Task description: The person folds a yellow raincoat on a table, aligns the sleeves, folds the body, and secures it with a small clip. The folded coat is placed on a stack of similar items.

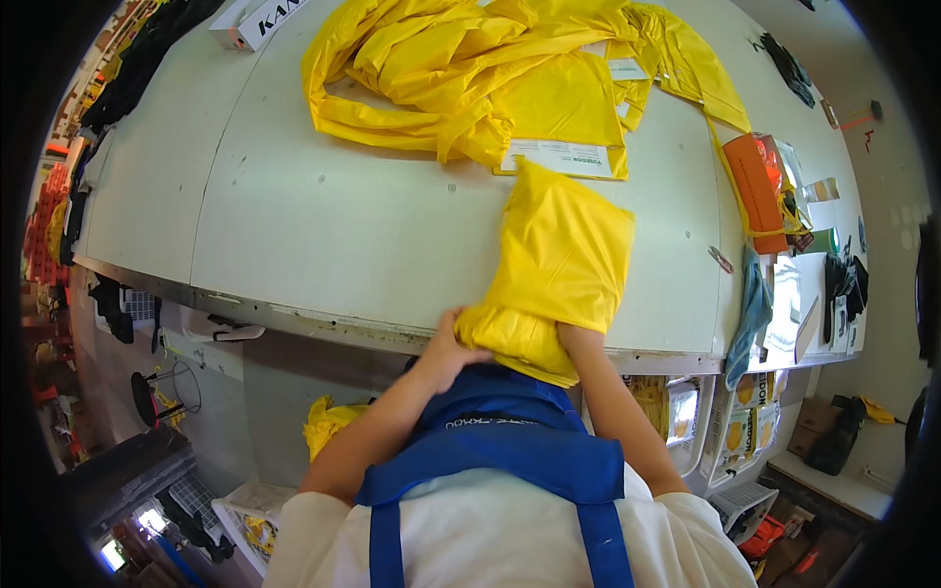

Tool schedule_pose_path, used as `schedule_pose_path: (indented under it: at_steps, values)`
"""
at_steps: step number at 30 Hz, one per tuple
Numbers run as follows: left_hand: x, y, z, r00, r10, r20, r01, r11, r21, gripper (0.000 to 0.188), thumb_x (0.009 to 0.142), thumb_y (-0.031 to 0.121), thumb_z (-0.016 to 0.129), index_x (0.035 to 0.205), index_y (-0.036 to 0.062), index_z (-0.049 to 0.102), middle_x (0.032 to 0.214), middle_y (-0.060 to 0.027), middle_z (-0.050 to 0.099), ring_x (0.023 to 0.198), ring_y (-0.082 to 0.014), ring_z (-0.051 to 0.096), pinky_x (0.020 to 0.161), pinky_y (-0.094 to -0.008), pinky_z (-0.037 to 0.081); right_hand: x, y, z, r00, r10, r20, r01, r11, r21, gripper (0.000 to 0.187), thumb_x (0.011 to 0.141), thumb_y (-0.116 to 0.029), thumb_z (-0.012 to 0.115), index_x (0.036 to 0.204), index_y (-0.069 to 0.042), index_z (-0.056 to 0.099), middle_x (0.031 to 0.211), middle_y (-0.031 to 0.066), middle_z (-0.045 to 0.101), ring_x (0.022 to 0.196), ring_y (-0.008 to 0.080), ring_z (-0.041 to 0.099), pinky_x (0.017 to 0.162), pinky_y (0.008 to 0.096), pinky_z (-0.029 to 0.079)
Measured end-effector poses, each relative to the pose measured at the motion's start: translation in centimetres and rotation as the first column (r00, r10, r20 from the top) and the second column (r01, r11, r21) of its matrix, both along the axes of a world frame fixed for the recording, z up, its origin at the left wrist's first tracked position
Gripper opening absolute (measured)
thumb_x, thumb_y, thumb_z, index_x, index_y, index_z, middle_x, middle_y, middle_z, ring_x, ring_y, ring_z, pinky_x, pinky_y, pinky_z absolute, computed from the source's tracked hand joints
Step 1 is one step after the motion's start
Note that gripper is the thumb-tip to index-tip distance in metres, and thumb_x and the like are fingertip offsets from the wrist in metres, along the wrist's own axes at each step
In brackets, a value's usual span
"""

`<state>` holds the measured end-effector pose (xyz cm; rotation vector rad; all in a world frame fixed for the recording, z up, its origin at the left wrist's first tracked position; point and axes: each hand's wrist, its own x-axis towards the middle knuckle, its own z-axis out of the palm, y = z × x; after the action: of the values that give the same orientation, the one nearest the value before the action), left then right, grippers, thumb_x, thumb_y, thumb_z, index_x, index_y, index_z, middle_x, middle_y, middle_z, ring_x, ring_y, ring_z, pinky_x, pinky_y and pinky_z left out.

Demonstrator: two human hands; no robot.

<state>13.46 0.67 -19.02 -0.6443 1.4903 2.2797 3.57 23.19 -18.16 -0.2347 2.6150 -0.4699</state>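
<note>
A folded yellow bundle of shiny coated fabric (564,250) lies over the table's near edge, in front of my body. Its upper part is a flat, squarish flap; the lower part is bunched and rolled. My left hand (449,355) grips the bunched part at its left corner, fingers curled against it. The wrist of my right hand (580,339) shows at the bundle's lower right, while the fingers disappear beneath the yellow flap. Just beyond the bundle, a large heap of yellow garments (421,69) has a white printed card (559,158) at its near edge.
The white table (284,235) has a worn metal front edge. On its right are an orange box (755,191), small snips (721,260) and a blue-grey cloth (750,314) hanging over the edge. A white box (253,24) stands far left. Packaged goods (745,421) sit below at right.
</note>
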Motion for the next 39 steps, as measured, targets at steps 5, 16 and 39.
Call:
schedule_pose_path:
  at_steps: [5, 16, 39]
  values:
    - [-11.3, -1.2, 0.1, 0.973, 0.229, -0.039, -0.232, 0.955, -0.184, 0.045, 0.084, 0.005, 0.062, 0.124, -0.0007, 0.044, 0.109, -0.0136, 0.059, 0.090, -0.0224, 0.061, 0.078, -0.0322, 0.051, 8.8, -4.4, 7.6, 0.821, 0.467, -0.329, -0.493, 0.870, 0.006, 0.079, 0.082, -0.031, 0.066, 0.141, 0.003, 0.025, 0.131, 0.0353, 0.040, 0.123, 0.0472, 0.040, 0.104, 0.0446, 0.035]
    - [-9.6, 3.2, 2.6, 0.930, -0.367, 0.037, 0.323, 0.761, -0.563, 0.044, 0.093, 0.034, 0.049, 0.112, -0.0043, 0.058, 0.100, -0.0194, 0.064, 0.094, -0.0326, 0.060, 0.087, -0.0374, 0.046, -8.4, 0.1, 6.8, 0.984, -0.093, 0.155, 0.132, 0.956, -0.261, 0.066, 0.078, -0.034, 0.071, 0.131, -0.005, 0.045, 0.117, 0.0202, 0.058, 0.108, 0.0317, 0.057, 0.094, 0.0371, 0.044]
    - [-8.9, 8.7, 6.8, 0.945, -0.241, -0.223, 0.181, 0.949, -0.258, 0.030, 0.093, 0.019, 0.054, 0.113, -0.0026, 0.053, 0.106, -0.0182, 0.053, 0.100, -0.0316, 0.052, 0.087, -0.0383, 0.044, -11.9, 6.3, 12.0, 0.759, 0.070, 0.648, 0.355, 0.790, -0.501, 0.096, 0.055, -0.025, 0.086, 0.137, -0.007, 0.039, 0.122, 0.0069, 0.054, 0.115, 0.0205, 0.050, 0.103, 0.0291, 0.037]
